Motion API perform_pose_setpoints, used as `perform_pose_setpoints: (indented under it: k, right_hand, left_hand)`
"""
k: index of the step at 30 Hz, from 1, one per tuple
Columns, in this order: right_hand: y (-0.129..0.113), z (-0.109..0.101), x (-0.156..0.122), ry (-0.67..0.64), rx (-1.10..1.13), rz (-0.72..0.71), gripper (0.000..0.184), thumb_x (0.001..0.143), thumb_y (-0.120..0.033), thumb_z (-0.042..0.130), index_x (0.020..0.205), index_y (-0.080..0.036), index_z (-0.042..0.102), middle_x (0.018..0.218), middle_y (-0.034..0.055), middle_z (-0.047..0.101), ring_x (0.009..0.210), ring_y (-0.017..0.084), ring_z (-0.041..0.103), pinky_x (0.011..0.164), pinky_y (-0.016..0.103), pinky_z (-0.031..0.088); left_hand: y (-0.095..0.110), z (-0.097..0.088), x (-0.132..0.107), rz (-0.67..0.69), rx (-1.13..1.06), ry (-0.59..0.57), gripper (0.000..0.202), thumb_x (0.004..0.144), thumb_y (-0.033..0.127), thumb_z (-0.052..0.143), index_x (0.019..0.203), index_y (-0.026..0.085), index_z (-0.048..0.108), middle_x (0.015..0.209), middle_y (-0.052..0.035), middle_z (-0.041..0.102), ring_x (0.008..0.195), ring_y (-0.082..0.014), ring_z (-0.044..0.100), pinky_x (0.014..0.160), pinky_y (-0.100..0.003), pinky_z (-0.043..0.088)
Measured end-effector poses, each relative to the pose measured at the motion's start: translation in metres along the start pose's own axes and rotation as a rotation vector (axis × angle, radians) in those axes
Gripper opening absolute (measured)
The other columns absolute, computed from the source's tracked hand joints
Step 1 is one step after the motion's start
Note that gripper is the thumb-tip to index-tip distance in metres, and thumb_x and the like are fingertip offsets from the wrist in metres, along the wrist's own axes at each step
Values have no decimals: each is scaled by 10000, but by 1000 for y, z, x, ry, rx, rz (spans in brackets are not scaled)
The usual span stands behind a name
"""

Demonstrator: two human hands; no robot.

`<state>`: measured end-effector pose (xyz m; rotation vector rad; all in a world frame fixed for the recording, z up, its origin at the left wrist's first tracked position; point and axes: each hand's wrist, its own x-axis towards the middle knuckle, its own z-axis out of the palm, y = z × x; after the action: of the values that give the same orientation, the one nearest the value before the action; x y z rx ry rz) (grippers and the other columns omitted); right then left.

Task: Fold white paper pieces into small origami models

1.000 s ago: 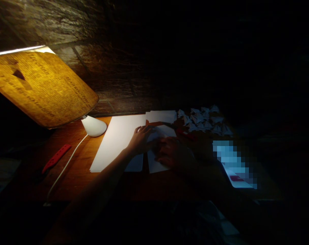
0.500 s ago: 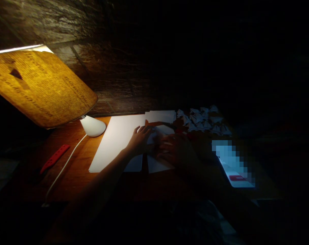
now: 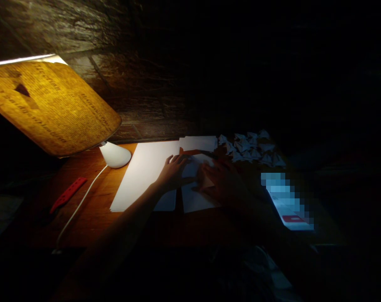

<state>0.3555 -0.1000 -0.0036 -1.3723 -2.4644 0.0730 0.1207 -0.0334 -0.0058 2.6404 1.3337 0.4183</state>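
Note:
In the head view a white sheet of paper [image 3: 195,202] lies on the wooden table, partly covered by both hands. My left hand [image 3: 174,171] rests at its left side with the fingers stretched forward and the thumb apart. My right hand [image 3: 224,181] is over the right part of the sheet, in shadow, its fingers spread toward the left. Whether a small fold lies beneath its fingers is too dark to tell. Left of the hands is a stack of white paper [image 3: 149,167], partly under my left forearm.
A lit lamp [image 3: 115,156] with a printed shade stands at the left, its white cord trailing forward. Near it lies a red strip-shaped object [image 3: 68,194]. Smaller papers [image 3: 199,143] and several folded paper pieces [image 3: 243,144] lie at the back. A glowing phone [image 3: 291,209] is at the right.
My right hand has shifted slightly right, and its fingers are less blurred and further from my left hand. My left hand has stayed in place.

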Motion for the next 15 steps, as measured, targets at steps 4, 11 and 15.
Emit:
perform_pose_setpoints:
  k: [4, 11, 15]
  right_hand:
    - [-1, 2, -1, -13, -18, 3, 789, 941, -696, 518, 1547, -196, 452, 1597, 123, 470, 1489, 388, 365, 1181, 571, 308]
    - [-1, 2, -3, -33, -79, 4, 888, 936, -784, 370, 1573, -167, 407, 1609, 136, 446, 1501, 386, 353, 1173, 577, 342]
    - [-1, 4, -4, -51, -121, -10, 878, 939, -788, 346, 1573, -185, 415, 1610, 131, 444, 1501, 393, 352, 1179, 601, 328]
  left_hand:
    - [0, 0, 0, 9, 20, 5, 622, 800, 513, 785, 1316, 258, 549, 1435, -118, 577, 1331, -365, 529, 1191, -628, 286]
    - [-1, 1, 0, 15, 29, 9, 616, 824, 567, 745, 1313, 246, 550, 1426, -123, 578, 1314, -369, 537, 1188, -634, 284]
    - [-2, 1, -1, 19, 19, 4, 626, 841, 574, 721, 1346, 257, 532, 1423, -120, 575, 1318, -368, 528, 1192, -642, 270]
